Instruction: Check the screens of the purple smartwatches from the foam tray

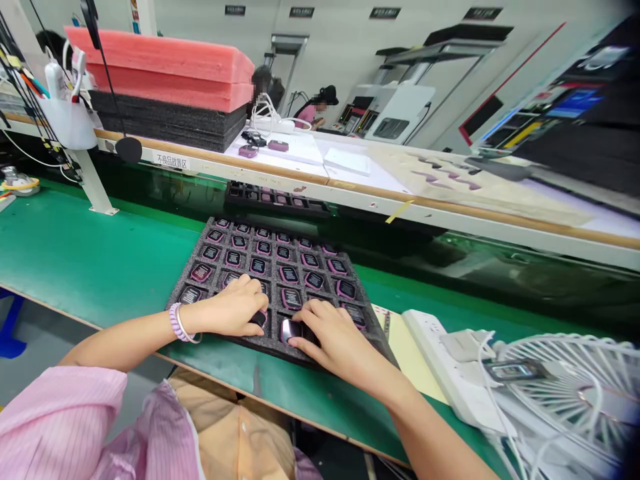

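Pink ribbed cloth of a sleeve [60,420] lies nearest the camera. Right hand [333,333]: thumb and fingers closed about a shiny-faced device [291,330], tilted, over the near row of a grey foam tray [274,327]. Left hand [235,307]: fingers curled, thumb and fingertips about a dark device [259,319] in the same row; whether it is lifted cannot be told. Beyond both hands, the tray's square cells hold purple-framed, watch-like devices [289,274], screens up. Beneath it is a green work surface [125,247]. Right of the right hand: pale yellow paper [407,350], a white power strip [425,333] and a white fan [575,387]. Ahead of the hands, under a shelf [360,191], is a second dark tray [320,208] of devices. On the shelf, ahead and left: a white pen holder [73,127] and red foam [165,70] upon black foam [165,120]. Farther off, a person [307,115] in pink. Shelf label [171,161] reads "不良品放置区"; screen text and wall signs [301,12] are illegible.
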A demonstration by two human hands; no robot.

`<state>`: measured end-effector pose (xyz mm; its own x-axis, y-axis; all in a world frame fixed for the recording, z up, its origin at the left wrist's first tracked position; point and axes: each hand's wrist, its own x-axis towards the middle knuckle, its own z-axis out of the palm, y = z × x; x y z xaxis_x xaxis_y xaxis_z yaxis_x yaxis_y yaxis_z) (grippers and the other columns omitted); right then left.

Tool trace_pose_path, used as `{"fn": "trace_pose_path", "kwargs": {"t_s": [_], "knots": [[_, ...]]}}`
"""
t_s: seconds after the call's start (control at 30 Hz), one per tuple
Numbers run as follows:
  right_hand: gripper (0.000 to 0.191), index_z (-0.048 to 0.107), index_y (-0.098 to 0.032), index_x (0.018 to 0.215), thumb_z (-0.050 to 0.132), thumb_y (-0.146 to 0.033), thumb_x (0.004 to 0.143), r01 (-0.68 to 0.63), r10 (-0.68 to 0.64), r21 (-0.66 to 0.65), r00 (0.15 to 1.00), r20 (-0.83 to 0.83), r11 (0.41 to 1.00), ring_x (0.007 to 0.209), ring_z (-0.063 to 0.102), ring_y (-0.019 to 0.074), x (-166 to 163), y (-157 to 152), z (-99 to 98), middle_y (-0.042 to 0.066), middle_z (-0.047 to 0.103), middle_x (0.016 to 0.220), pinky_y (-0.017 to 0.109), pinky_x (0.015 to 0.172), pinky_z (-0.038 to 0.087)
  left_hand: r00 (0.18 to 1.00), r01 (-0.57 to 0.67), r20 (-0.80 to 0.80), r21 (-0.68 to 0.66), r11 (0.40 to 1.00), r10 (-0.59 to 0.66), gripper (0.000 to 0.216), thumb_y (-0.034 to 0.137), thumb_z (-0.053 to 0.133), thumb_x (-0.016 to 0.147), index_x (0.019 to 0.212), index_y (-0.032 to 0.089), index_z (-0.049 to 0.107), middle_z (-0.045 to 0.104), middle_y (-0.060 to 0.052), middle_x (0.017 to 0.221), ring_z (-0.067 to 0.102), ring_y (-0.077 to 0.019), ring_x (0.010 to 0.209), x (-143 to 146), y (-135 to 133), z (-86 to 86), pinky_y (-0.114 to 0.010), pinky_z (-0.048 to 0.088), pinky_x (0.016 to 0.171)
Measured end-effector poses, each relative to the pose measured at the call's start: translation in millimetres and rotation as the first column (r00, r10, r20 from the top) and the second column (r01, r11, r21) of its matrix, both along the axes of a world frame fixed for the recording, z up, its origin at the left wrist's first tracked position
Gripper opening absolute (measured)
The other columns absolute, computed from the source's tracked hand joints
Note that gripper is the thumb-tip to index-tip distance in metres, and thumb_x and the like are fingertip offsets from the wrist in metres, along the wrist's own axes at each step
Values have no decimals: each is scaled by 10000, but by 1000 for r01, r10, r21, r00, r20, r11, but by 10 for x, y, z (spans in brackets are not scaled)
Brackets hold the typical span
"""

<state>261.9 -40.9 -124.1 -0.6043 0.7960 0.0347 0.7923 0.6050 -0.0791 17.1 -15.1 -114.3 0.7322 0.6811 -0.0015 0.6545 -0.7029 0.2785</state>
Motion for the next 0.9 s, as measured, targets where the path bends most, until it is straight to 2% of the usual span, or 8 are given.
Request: {"fn": "trace_pose_path", "kwargs": {"t_s": [0.13, 0.27, 0.4, 0.47, 0.6, 0.7, 0.8, 0.9], "knots": [[266, 498, -186, 830, 722, -45, 801, -16, 12, -36, 993, -118, 999, 878, 535, 258, -48, -32, 67, 41, 551, 935, 376, 753, 424, 993, 85, 96, -100, 991, -75, 134, 110, 722, 849, 896, 183, 619, 647, -10, 894, 560, -190, 914, -42, -11, 85, -324, 367, 886], [171, 431, -203, 804, 522, -60, 788, -127, 51, -148, 899, -435, 981, 789, 522, 220, -119, 36, 174, 37, 566, 889, 343, 708, 427, 902, 125, 433, -237, 963, -10, 98, 197, 699, 881, 889, 178, 603, 687, -30, 907, 617, -173, 868, -95, 82, 298, -312, 427, 823], [202, 481, -204, 888, 670, -270, 867, -359, -183, -403, 513, -839, 842, 728, 609, 190, -203, 303, 404, 66, 666, 978, 280, 610, 476, 398, 439, 889, -402, 803, 228, 265, 322, 725, 882, 897, 178, 502, 660, -113, 1241, 699, -227, 1009, -106, 177, 707, -342, 568, 814], [333, 542, -189, 973, 791, -371, 848, -428, -366, -467, 298, -881, 774, 568, 570, 138, -268, 477, 543, 81, 689, 972, 221, 483, 426, 159, 530, 931, -361, 767, 329, 365, 349, 816, 812, 901, 185, 503, 697, -82, 1139, 724, -224, 908, -64, 234, 885, -314, 589, 714], [485, 661, -160, 1073, 926, -398, 743, -496, -495, -391, -92, -864, 775, 564, 558, 104, -395, 756, 781, 118, 707, 1053, 191, 491, 494, -145, 494, 866, -356, 793, 479, 588, 425, 965, 596, 992, 178, 608, 684, -9, 839, 639, -105, 680, 89, 431, 1030, -187, 513, 603], [475, 703, -169, 1117, 933, -353, 745, -528, -475, -314, -201, -857, 789, 757, 657, 148, -435, 843, 853, 117, 689, 1151, 219, 693, 600, -155, 408, 795, -488, 771, 586, 677, 515, 946, 569, 1043, 146, 633, 634, -2, 790, 523, -57, 576, 190, 582, 991, -155, 382, 496], [455, 703, -208, 1152, 931, -325, 777, -514, -449, -291, -212, -868, 807, 788, 675, 150, -425, 855, 825, 84, 687, 1158, 228, 731, 609, -24, 361, 769, -589, 723, 638, 621, 464, 943, 544, 932, 122, 600, 548, 21, 730, 448, -41, 535, 238, 645, 924, -167, 284, 470], [462, 707, -224, 1155, 945, -339, 775, -508, -463, -313, -198, -864, 802, 793, 674, 147, -402, 842, 774, 68, 684, 1153, 220, 724, 597, 82, 320, 805, -580, 749, 588, 508, 357, 902, 565, 834, 140, 529, 433, 67, 638, 379, -31, 511, 249, 628, 889, -182, 247, 483]]}}
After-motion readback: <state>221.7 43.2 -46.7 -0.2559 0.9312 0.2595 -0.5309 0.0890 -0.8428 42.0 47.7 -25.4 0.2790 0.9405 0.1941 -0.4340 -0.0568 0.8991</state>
